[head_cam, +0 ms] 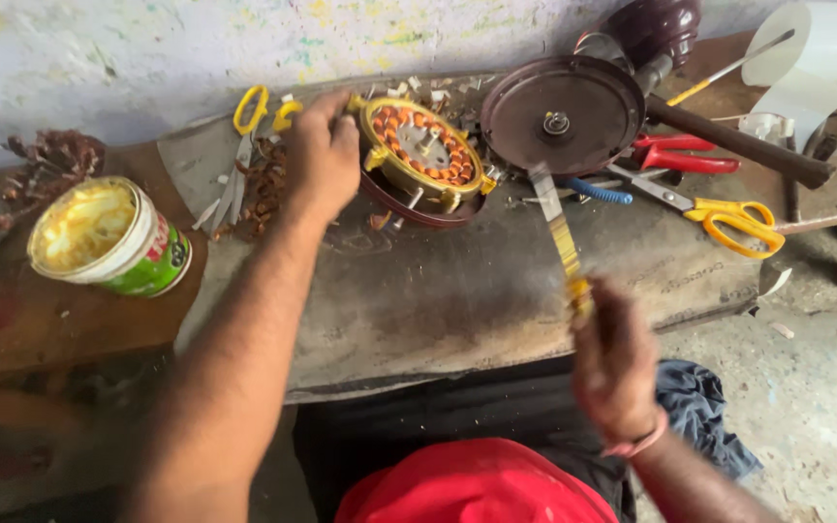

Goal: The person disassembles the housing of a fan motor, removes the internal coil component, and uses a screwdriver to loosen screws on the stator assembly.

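Your left hand [320, 155] has its grip closed on the rim of the gold-framed motor stator [423, 155], which is tilted on the counter [438, 291] beside the dark round cover [559, 116]. Your right hand [617, 358] pinches a thin striped strip [559, 228], holding it up above the counter.
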